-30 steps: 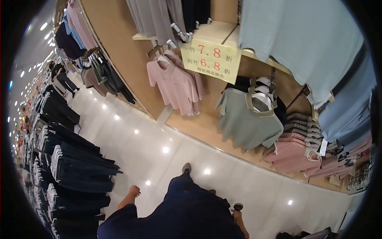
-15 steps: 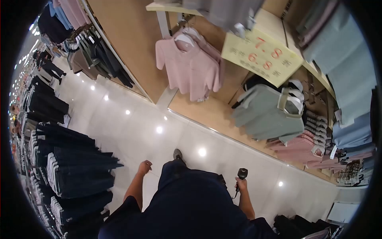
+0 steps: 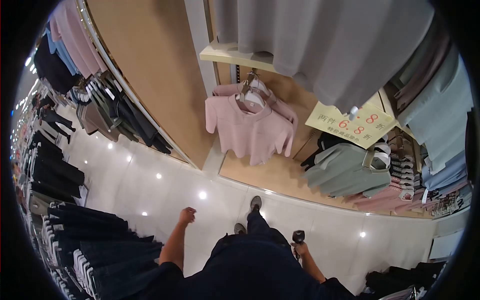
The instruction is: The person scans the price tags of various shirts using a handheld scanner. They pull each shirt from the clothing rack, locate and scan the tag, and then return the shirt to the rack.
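Observation:
My left hand [image 3: 188,215] hangs over the tiled floor with its fingers loosely bent and somewhat apart, holding nothing I can see. It is nearest to the dark trousers [image 3: 112,257] on white hangers at the left. On the other side of my body, my right hand [image 3: 301,248] is wrapped round the handle of a handheld device with a black head [image 3: 298,236]. What kind of device it is, I cannot make out. Ahead, pink knit tops [image 3: 250,125] hang from a wall rack, and a grey-green top [image 3: 347,170] hangs farther right.
A grey garment [image 3: 325,40] hangs high in front, partly covering a yellow price sign [image 3: 345,122]. A low wooden platform [image 3: 240,170] edges the aisle floor [image 3: 165,200]. Dark clothes [image 3: 400,277] lie at the lower right. A person [image 3: 55,117] stands far down the aisle.
I have stepped forward, and both shoes now show. The pink tops and the grey garment appear closer and lower in view. My right hand still holds the device.

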### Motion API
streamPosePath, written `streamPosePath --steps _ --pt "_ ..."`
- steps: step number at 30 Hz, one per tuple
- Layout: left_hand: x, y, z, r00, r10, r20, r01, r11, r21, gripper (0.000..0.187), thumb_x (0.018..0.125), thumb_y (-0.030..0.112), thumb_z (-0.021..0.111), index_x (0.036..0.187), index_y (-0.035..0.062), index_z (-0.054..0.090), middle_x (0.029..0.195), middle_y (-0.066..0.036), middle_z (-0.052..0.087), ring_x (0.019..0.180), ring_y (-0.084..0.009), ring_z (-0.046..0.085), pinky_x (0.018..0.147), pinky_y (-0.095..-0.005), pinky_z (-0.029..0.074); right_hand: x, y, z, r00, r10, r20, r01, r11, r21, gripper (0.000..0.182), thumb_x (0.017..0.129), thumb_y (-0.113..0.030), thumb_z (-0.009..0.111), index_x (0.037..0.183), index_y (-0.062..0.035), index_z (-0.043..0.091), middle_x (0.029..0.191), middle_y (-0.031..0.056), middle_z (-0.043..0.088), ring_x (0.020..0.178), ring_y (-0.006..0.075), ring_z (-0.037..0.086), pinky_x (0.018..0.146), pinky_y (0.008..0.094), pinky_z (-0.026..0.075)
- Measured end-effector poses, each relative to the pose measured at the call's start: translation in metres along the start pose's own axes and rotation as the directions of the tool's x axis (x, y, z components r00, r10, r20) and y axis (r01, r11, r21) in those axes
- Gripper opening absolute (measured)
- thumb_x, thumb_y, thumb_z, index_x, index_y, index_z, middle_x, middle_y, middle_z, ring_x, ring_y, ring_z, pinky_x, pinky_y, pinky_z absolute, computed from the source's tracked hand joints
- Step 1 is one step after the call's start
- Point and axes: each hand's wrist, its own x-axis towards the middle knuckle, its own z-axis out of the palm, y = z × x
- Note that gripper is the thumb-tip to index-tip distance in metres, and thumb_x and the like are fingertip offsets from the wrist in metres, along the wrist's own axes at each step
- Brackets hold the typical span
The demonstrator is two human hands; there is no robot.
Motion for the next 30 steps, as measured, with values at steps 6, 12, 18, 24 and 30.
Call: streamPosePath --steps 6,12,18,24,30 --pt "-0.01 0.125 0.06 0.966 0.188 0.178 -0.185 0.982 -0.034 0.02 0.093 0.027 0.067 0.097 0.0079 0.07 0.085 -0.005 0.07 0.08 -0.0147 0.068 0.065 -0.0329 0.054 0.048 0.035 0.021 0.992 0.122 0.023 -0.124 0.99 0.065 0.02 0.083 -0.016 0.078 0.085 -0.0043 0.062 0.062 0.0081 0.056 0.046 0.0211 0.056 0.045 0.0371 0.049" --pt "0.02 0.32 0.028 0.665 0.747 -0.023 -0.683 0.62 0.386 0.024 0.092 0.025 0.067 0.103 0.0036 0.068 0.095 -0.017 0.072 0.084 -0.0317 0.069 0.074 -0.0387 0.053 0.166 -0.001 0.045 0.991 0.018 0.133 0.011 0.977 -0.212 0.016 0.087 -0.019 0.07 0.091 -0.0037 0.07 0.076 0.0096 0.067 0.068 0.0222 0.064 0.061 0.0397 0.051" --pt "0.031 0.5 0.038 0.16 0.986 0.053 -0.768 0.091 0.634 0.046 0.084 0.02 0.073 0.124 0.006 0.056 0.115 -0.02 0.067 0.106 -0.0388 0.063 0.089 -0.0457 0.049 0.145 -0.226 0.063 0.98 -0.182 0.081 0.186 0.981 -0.051 0.024 0.085 -0.02 0.077 0.079 -0.0038 0.059 0.059 0.0036 0.054 0.044 0.016 0.054 0.043 0.0327 0.047" --pt "0.061 0.568 0.084 0.249 0.93 0.27 -0.645 -0.049 0.763 0.053 0.077 0.019 0.074 0.124 0.0021 0.054 0.121 -0.019 0.064 0.117 -0.0376 0.058 0.101 -0.0509 0.038 0.133 -0.28 0.079 0.949 -0.292 -0.12 0.308 0.941 0.141 0.026 0.085 -0.022 0.076 0.079 -0.0047 0.058 0.058 0.003 0.055 0.045 0.0145 0.055 0.045 0.0305 0.049" --pt "0.083 0.527 0.101 0.307 0.915 0.261 -0.887 0.176 0.428 0.035 0.077 0.018 0.069 0.11 0.0077 0.069 0.083 -0.024 0.068 0.08 -0.0433 0.066 0.071 -0.0516 0.053 0.114 -0.158 0.124 0.983 -0.054 -0.174 0.105 0.949 0.297 0.027 0.083 -0.022 0.078 0.081 -0.0051 0.057 0.058 0.0053 0.054 0.043 0.0175 0.054 0.042 0.0338 0.047"
